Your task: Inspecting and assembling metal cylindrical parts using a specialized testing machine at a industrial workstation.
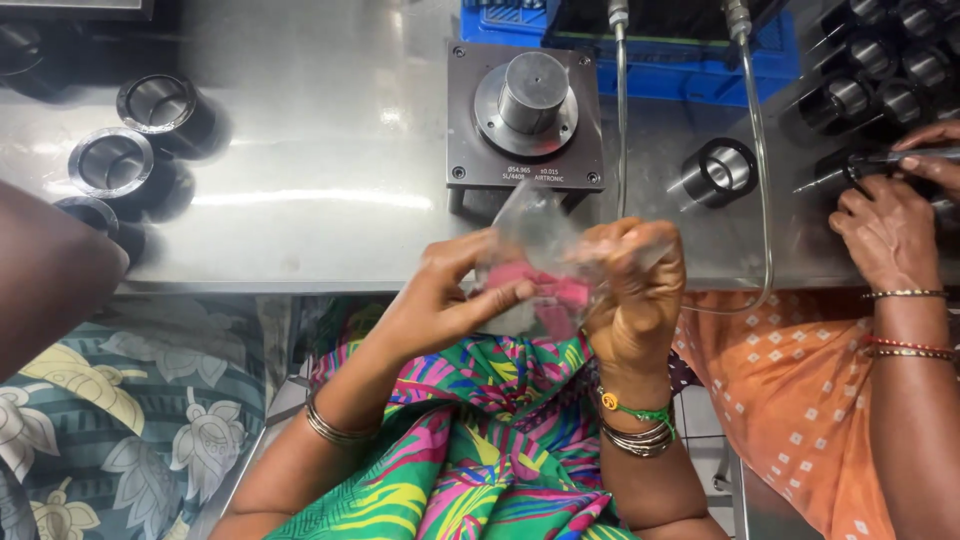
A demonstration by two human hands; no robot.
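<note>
- Head cam, only view we've got: both hands are up in front of the chest, just off the near edge of the shiny steel table [300, 200], working a small clear crinkly plastic bag [535, 235] w/ a pink cloth-like piece [555, 295] inside or right behind it, can't tell which.
- Left hand [440, 300]: thumb and forefinger pinched on the bag's left edge, thumb lying across the pink bit. Grasping, not slack.
- Right hand [632, 290]: clenched in a fist around the bag's right side, plastic bunched up in it.
- Step, imo: looks like the bag is being opened or the pink piece worked free. Next move prob needs one hand to hold the bag steady while the other's fingertips get a clean grip on the pink piece. Thin film is slippery, so small pinches.
- Bag sits between the two hands, touching both, held in the air and not resting on the table.
- Behind it on the table: dark square metal fixture plate with a round steel post [527, 105], a black metal ring part [722, 172] to its right, more of the same rings [115, 165] far left.
- Far right, a co-worker's hand [885, 225] in bangles holds a pen-like tool over another row of rings. Not the wearer's.
</note>
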